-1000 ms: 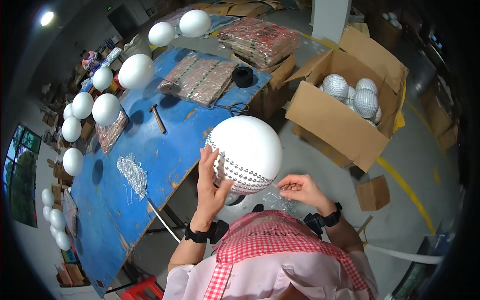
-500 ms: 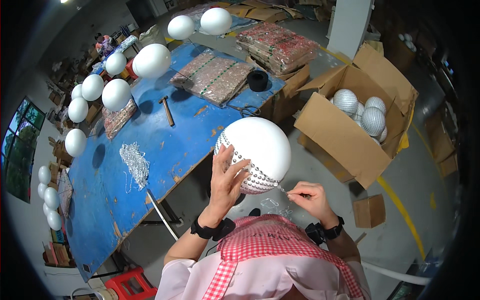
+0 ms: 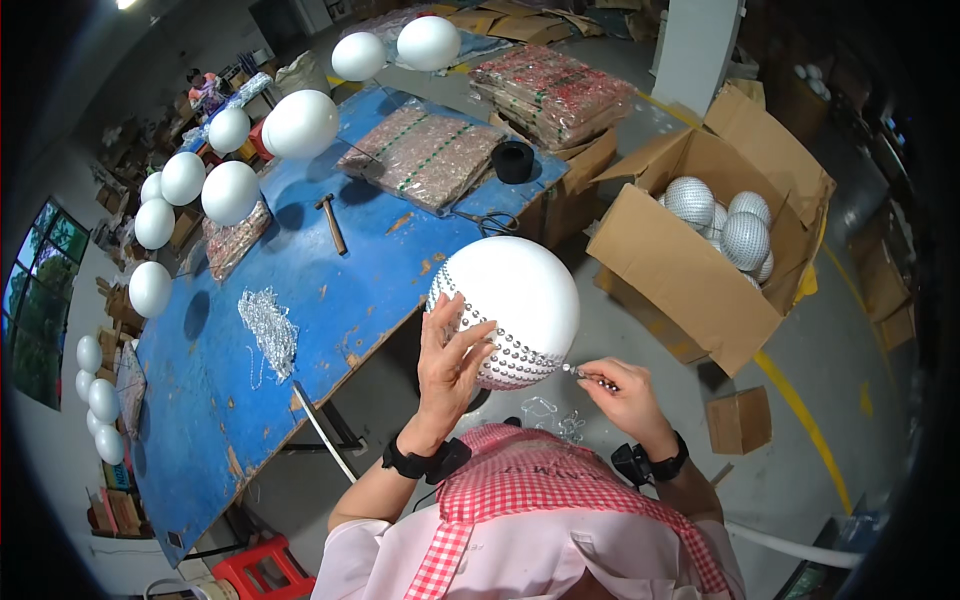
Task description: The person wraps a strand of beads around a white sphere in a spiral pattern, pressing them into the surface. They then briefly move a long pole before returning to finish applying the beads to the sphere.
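Note:
My left hand (image 3: 452,365) presses its spread fingers against the lower left of a large white foam ball (image 3: 508,308) and holds it up over the gap beside the table. Rows of small silver sequins cover the ball's lower part. My right hand (image 3: 617,392) is just below and right of the ball, pinching a short strand of silver sequins (image 3: 584,373) whose end points at the ball's underside. A loose tangle of the same sequin strand (image 3: 558,417) lies on my lap below.
A blue worktable (image 3: 300,300) at left holds a pile of sequin strands (image 3: 268,328), a hammer (image 3: 331,222), scissors (image 3: 486,220), a black tape roll (image 3: 513,160) and packets. Plain white balls (image 3: 230,192) stand on rods along its far edge. An open carton (image 3: 700,260) holds silver-covered balls.
The ball and both hands have stayed together, shifting slightly right and lower in the picture. My right hand has drawn closer to the ball's underside with the strand.

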Motion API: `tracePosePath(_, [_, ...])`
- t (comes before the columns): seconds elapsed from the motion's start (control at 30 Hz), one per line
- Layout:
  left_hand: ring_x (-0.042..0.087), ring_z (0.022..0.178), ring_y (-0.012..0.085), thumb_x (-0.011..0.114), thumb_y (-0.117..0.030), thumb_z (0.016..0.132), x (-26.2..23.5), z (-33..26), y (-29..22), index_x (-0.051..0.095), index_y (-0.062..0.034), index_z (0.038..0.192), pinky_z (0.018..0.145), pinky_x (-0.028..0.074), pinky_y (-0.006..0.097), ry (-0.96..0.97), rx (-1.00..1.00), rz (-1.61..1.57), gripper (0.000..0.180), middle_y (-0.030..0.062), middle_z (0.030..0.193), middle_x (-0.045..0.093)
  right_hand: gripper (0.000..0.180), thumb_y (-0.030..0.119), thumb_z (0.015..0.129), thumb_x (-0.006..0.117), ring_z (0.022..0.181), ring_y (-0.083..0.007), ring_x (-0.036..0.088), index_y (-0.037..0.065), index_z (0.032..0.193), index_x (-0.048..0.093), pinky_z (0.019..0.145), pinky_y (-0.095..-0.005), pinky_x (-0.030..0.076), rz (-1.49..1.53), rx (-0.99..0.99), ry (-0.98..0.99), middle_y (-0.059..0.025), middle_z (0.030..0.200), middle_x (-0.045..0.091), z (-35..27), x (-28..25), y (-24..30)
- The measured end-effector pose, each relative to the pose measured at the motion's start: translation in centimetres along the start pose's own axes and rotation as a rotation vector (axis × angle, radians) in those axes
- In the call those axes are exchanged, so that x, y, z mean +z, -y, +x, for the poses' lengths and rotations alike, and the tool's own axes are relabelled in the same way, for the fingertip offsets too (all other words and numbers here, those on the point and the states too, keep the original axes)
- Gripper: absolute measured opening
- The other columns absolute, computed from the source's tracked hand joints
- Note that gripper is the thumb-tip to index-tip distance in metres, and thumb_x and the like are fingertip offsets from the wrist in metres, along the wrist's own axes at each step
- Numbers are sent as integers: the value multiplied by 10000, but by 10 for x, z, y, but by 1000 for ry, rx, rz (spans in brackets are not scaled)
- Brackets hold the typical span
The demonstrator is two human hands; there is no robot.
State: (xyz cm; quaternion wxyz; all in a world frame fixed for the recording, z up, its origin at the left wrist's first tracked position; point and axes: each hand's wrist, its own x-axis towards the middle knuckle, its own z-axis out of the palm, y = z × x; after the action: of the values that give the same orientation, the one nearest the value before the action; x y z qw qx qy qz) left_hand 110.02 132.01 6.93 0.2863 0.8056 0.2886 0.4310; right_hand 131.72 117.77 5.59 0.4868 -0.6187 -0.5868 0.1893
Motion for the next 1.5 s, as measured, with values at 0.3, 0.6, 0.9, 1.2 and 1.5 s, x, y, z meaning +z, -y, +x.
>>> tracePosePath(0.3, [286, 1396, 350, 648, 16, 816, -6, 1, 5, 570, -74, 1183, 1133, 208, 492, -14, 41, 95, 386, 186, 1468, 368, 150, 41, 866, 630, 701, -100, 613, -33, 996, 639, 655, -237, 492, 387, 450, 343, -65, 817, 673, 6, 1, -21])
tracePosePath(0.6, [275, 1371, 441, 770, -269, 752, 7, -6, -9, 605, -121, 1191, 1084, 221, 581, -21, 97, 290, 492, 250, 1481, 296, 155, 26, 829, 667, 776, -88, 613, -7, 980, 672, 716, -236, 491, 403, 211, 206, -51, 854, 678, 11, -9, 3])
tracePosePath(0.9, [268, 1380, 441, 791, -199, 720, 21, -16, -13, 632, -128, 1138, 1095, 207, 574, -47, 127, 337, 453, 241, 1488, 296, 187, 40, 765, 703, 802, -171, 631, 1, 943, 662, 726, -275, 487, 499, 350, 190, -76, 861, 675, 6, -14, -16])
tracePosePath(1.2, [303, 1364, 417, 831, -190, 660, 45, -34, -20, 670, -184, 1093, 1100, 198, 574, -136, 160, 494, 462, 214, 1468, 329, 212, 184, 799, 652, 794, -284, 630, 39, 954, 660, 690, -366, 490, 22, 255, 308, -118, 896, 673, -1, -16, -52])
tracePosePath(1.5, [294, 1371, 365, 814, -225, 677, 86, -61, -22, 673, -220, 1093, 1139, 119, 541, -160, 253, 721, 439, 199, 1456, 337, 274, 152, 844, 638, 990, -243, 616, 22, 1085, 652, 892, -329, 457, -121, 245, 617, -125, 1023, 676, -31, 5, -129])
